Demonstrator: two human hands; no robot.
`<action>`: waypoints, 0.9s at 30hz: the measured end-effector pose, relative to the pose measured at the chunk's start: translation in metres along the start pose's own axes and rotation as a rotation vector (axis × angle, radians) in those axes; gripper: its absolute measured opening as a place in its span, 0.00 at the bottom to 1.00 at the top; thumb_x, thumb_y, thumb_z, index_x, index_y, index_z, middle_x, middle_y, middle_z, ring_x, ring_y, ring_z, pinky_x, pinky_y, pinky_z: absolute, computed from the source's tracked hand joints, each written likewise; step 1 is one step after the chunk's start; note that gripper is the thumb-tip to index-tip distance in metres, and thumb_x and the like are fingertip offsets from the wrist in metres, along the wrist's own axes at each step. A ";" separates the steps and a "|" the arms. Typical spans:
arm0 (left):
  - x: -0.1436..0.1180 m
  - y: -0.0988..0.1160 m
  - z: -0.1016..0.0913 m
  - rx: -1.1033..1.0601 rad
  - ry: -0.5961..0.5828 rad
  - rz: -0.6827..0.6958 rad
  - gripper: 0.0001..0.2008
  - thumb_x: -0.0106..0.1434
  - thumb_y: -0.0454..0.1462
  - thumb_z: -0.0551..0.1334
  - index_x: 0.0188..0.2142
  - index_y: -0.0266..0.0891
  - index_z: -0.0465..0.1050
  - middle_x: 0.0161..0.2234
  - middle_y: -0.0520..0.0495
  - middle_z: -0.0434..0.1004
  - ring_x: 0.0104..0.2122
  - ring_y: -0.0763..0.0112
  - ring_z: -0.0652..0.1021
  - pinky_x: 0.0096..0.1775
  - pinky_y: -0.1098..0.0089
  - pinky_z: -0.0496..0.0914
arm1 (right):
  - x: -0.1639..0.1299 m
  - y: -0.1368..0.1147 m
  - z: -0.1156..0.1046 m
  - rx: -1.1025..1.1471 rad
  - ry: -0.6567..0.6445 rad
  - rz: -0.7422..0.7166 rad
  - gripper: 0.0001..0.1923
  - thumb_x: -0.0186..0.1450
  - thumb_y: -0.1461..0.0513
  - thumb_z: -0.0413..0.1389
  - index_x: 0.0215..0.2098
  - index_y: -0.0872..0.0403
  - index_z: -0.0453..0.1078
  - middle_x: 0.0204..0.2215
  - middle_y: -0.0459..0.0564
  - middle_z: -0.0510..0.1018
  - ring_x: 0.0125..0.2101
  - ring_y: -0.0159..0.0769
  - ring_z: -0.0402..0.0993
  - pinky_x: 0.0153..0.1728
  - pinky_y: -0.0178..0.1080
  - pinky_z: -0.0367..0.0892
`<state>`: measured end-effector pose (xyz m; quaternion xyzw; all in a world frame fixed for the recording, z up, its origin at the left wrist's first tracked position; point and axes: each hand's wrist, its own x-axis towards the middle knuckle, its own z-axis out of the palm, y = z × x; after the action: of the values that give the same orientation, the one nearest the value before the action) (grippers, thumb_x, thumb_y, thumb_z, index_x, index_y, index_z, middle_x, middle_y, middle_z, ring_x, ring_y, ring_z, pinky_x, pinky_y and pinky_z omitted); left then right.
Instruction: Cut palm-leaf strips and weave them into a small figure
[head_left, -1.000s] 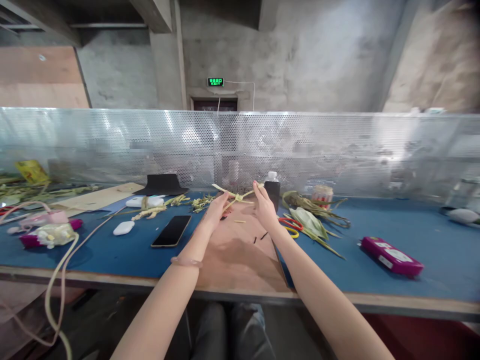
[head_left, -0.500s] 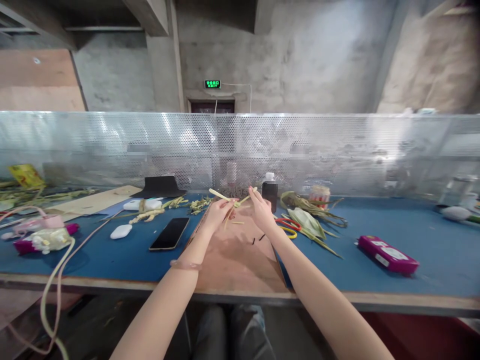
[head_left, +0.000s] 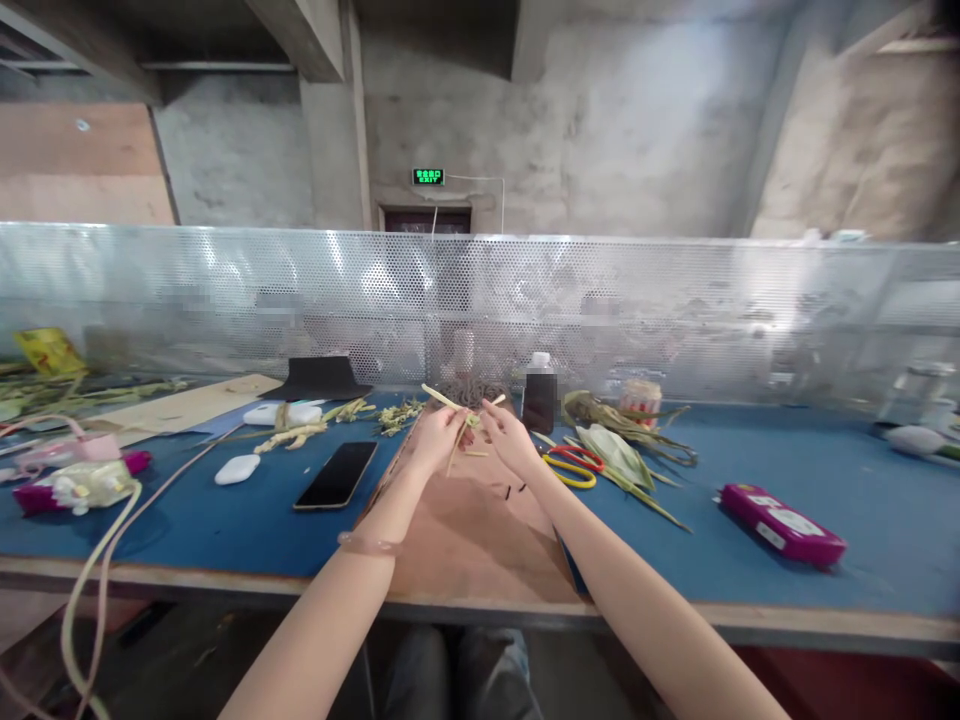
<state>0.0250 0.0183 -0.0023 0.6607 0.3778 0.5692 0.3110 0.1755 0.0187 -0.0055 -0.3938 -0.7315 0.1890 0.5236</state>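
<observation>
Over a brown board [head_left: 472, 540] I work a small piece of pale plant strips [head_left: 440, 397] that cross at a greenish knot between my hands. My left hand [head_left: 439, 437] pinches the piece near the knot, and one strip end sticks out up and to the left. My right hand [head_left: 510, 438] is closed at the other side, with a short strip end showing past its fingertips. Its exact grip is partly hidden. Just below the hands, a loose short strip [head_left: 475, 455] lies on the board, with small dark bits [head_left: 515, 492] nearer me.
Scissors [head_left: 576, 466] with red and yellow handles and dried leaves [head_left: 611, 450] lie right of the board, near a dark bottle [head_left: 540, 395]. A magenta pack [head_left: 784, 525] sits farther right. Left are a phone [head_left: 336, 476], a white case [head_left: 238, 469] and cables [head_left: 112, 550].
My right hand has come down and inward, closer to my left hand. The strip end on the right now shows less. The view has shifted slightly.
</observation>
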 end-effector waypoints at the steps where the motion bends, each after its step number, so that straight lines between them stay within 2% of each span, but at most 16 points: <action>1: 0.000 0.001 0.000 0.008 -0.004 0.008 0.14 0.60 0.46 0.56 0.29 0.37 0.69 0.19 0.49 0.71 0.18 0.70 0.72 0.21 0.72 0.66 | 0.000 0.001 0.002 0.066 0.004 -0.010 0.23 0.64 0.58 0.47 0.56 0.56 0.63 0.38 0.53 0.76 0.33 0.33 0.72 0.35 0.36 0.69; 4: 0.001 0.001 0.001 0.015 -0.008 0.030 0.15 0.60 0.47 0.56 0.27 0.37 0.67 0.18 0.48 0.71 0.17 0.70 0.71 0.20 0.72 0.65 | 0.001 0.001 0.005 0.244 0.001 -0.018 0.24 0.63 0.60 0.48 0.57 0.55 0.63 0.41 0.52 0.74 0.28 0.29 0.71 0.28 0.33 0.71; 10: 0.001 0.000 0.002 0.046 -0.035 0.026 0.16 0.60 0.48 0.55 0.26 0.38 0.66 0.17 0.49 0.70 0.14 0.73 0.68 0.17 0.73 0.60 | -0.003 -0.008 0.007 0.507 -0.104 0.084 0.24 0.62 0.61 0.50 0.57 0.49 0.63 0.44 0.50 0.75 0.21 0.25 0.69 0.18 0.30 0.69; 13: -0.003 0.005 0.005 0.112 -0.052 0.024 0.16 0.62 0.47 0.53 0.25 0.38 0.65 0.17 0.50 0.69 0.12 0.74 0.65 0.17 0.73 0.58 | -0.005 -0.009 0.008 0.535 -0.117 0.087 0.23 0.62 0.60 0.50 0.56 0.50 0.64 0.43 0.50 0.77 0.15 0.22 0.63 0.14 0.29 0.66; 18: -0.002 0.003 0.009 0.212 0.008 0.050 0.14 0.62 0.42 0.54 0.24 0.38 0.65 0.14 0.52 0.65 0.14 0.74 0.65 0.19 0.73 0.57 | -0.008 -0.008 0.009 0.502 -0.027 0.071 0.24 0.62 0.58 0.49 0.56 0.49 0.64 0.45 0.51 0.76 0.11 0.20 0.57 0.09 0.29 0.58; 20: 0.000 -0.003 0.011 0.256 0.033 0.066 0.12 0.63 0.41 0.53 0.25 0.39 0.65 0.14 0.53 0.64 0.15 0.72 0.66 0.20 0.73 0.57 | -0.008 -0.009 0.009 0.454 0.028 0.059 0.24 0.62 0.58 0.48 0.57 0.50 0.63 0.44 0.51 0.77 0.13 0.22 0.59 0.11 0.30 0.61; 23: 0.002 -0.009 0.014 0.345 0.096 0.119 0.10 0.63 0.39 0.53 0.27 0.39 0.66 0.16 0.51 0.64 0.17 0.69 0.68 0.23 0.72 0.59 | -0.007 -0.011 0.010 0.364 0.140 0.020 0.24 0.62 0.59 0.48 0.56 0.54 0.64 0.40 0.52 0.78 0.22 0.30 0.70 0.23 0.34 0.69; 25: 0.002 -0.010 0.017 0.372 0.146 0.156 0.07 0.62 0.38 0.54 0.30 0.39 0.67 0.17 0.50 0.66 0.20 0.67 0.70 0.25 0.71 0.60 | -0.007 -0.011 0.012 0.301 0.204 -0.022 0.24 0.62 0.61 0.47 0.55 0.56 0.65 0.37 0.52 0.79 0.28 0.34 0.73 0.31 0.37 0.70; 27: 0.001 -0.007 0.020 0.300 0.189 0.138 0.04 0.61 0.36 0.55 0.31 0.39 0.67 0.19 0.49 0.67 0.23 0.65 0.71 0.28 0.70 0.62 | -0.007 -0.011 0.013 0.236 0.247 -0.061 0.23 0.63 0.62 0.46 0.55 0.57 0.65 0.36 0.52 0.79 0.32 0.35 0.73 0.37 0.38 0.68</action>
<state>0.0442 0.0229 -0.0112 0.6675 0.4399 0.5860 0.1325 0.1606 0.0085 -0.0070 -0.3277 -0.6459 0.2079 0.6574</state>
